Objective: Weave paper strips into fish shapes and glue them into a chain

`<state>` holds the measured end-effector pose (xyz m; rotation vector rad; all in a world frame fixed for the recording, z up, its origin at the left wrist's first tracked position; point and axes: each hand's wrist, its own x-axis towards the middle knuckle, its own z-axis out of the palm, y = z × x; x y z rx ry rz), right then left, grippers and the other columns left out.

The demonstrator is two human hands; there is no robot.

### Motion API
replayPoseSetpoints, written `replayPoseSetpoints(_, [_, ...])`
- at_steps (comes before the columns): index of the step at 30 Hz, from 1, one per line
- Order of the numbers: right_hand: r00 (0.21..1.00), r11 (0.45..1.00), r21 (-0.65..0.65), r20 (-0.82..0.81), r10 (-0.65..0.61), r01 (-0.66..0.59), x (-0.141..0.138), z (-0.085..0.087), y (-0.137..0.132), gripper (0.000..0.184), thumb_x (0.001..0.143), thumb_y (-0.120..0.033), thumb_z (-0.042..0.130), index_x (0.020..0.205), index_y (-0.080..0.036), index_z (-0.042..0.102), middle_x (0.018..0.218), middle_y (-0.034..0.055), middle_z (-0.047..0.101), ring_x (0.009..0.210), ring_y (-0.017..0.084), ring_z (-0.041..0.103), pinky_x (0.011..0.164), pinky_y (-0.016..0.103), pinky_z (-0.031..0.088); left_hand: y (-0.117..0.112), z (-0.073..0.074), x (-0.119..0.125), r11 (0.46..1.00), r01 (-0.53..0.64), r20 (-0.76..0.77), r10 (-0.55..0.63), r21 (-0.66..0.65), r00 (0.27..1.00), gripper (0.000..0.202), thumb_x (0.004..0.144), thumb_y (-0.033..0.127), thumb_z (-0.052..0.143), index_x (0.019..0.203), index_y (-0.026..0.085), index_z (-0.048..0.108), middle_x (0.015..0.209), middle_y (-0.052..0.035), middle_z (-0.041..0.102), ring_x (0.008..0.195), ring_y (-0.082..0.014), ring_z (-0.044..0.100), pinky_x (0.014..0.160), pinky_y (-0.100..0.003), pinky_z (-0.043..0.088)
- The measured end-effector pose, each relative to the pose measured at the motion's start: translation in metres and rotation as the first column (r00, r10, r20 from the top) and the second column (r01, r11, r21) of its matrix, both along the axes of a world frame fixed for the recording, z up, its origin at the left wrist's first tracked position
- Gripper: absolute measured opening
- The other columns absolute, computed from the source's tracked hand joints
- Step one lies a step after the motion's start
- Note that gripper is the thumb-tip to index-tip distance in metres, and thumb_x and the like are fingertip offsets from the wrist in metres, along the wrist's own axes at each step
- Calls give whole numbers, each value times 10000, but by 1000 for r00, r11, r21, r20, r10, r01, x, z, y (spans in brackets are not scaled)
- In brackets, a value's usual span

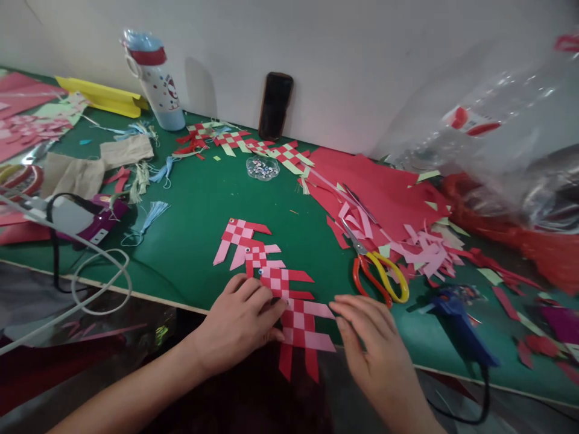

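- Red and pink paper fish point(298, 328), four, lay low in the middle on the desk point(194, 193). They seemed light, bendy, easy to crease; best held by their woven middles.
- Left hand point(244, 316): curled, touching fish; grip hidden.
- Right hand point(373, 340): half-curled beside one strip; couldn't tell if pinching.
- Right side: one pair of scissors point(359, 247), one glue gun point(465, 325).

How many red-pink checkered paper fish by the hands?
4: top fish, second fish below, third fish by the left hand, bottom fish between it and the right hand. More may be hidden.
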<state>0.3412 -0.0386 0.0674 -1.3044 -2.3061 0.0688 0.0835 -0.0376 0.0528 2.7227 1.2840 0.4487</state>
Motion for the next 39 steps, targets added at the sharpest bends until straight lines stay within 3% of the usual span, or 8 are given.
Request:
replayPoseSetpoints(4, [997, 997, 11, -9, 79, -79, -18, -6, -9, 273, 922, -144, 486, 1171, -165, 596, 1156, 102, 633, 1136, 234, 520, 958, 410, 457, 2, 6, -10, 998, -35, 38, 33, 45, 999, 345, 924, 415, 550, 1220, 237, 552, 939, -15, 625, 907, -220, 506, 875, -394, 374])
replayPoseSetpoints(6, [995, 995, 26, 32, 93, -94, -27, -8, -11, 299, 930, -178, 489, 1209, -161, 596, 1198, 104, 630, 1179, 250, 495, 971, 422, 441, 9, 12, -21, 988, -124, 48, 120, 89, 992, 280, 952, 355, 510, 1194, 228, 573, 939, -29, 635, 904, -221, 513, 849, -385, 393])
replayPoseSetpoints(10, [985, 994, 58, 150, 82, -91, -41, -12, -11, 364, 943, -345, 498, 1259, -198, 603, 1303, 89, 602, 1264, 308, 430, 973, 461, 397, 34, 23, -53, 907, -402, 49, 399, 124, 915, 287, 980, 298, 417, 1177, 190, 595, 983, -81, 642, 926, -245, 533, 848, -401, 430])
replayPoseSetpoints(15, [964, 993, 46, 248, 98, -113, -45, -19, -9, 411, 931, -410, 501, 1285, -227, 597, 1367, 68, 568, 1282, 321, 419, 1000, 473, 351, 68, 25, -78, 823, -568, 74, 566, -1, 821, 356, 934, 263, 422, 1248, 155, 551, 1054, -106, 633, 991, -254, 560, 908, -424, 447])
replayPoseSetpoints(20, [957, 991, 41, 268, 113, -128, -45, -22, -7, 386, 939, -383, 489, 1265, -219, 615, 1358, 69, 578, 1276, 325, 428, 1004, 491, 358, 91, 20, -80, 798, -581, 37, 593, -160, 805, 381, 916, 254, 425, 1258, 139, 547, 1101, -117, 625, 1028, -240, 577, 943, -400, 436])
replayPoseSetpoints(28, [974, 989, -42, 174, 144, -139, -40, -26, -4, 413, 937, -401, 507, 1302, -222, 584, 1350, 86, 574, 1277, 311, 439, 984, 478, 428, 119, 7, -76, 785, -582, -7, 594, -214, 804, 313, 909, 289, 435, 1120, 163, 629, 1064, -122, 627, 1049, -263, 554, 960, -425, 406])
replayPoseSetpoints(39, [997, 996, -40, -13, 75, -76, -32, -28, -1, 461, 945, -348, 492, 1382, -208, 458, 1371, 97, 538, 1309, 278, 423, 997, 463, 478, 125, 9, -74, 771, -568, 35, 601, -286, 798, 133, 815, 227, 524, 888, 187, 627, 949, -91, 608, 977, -255, 557, 878, -389, 427])
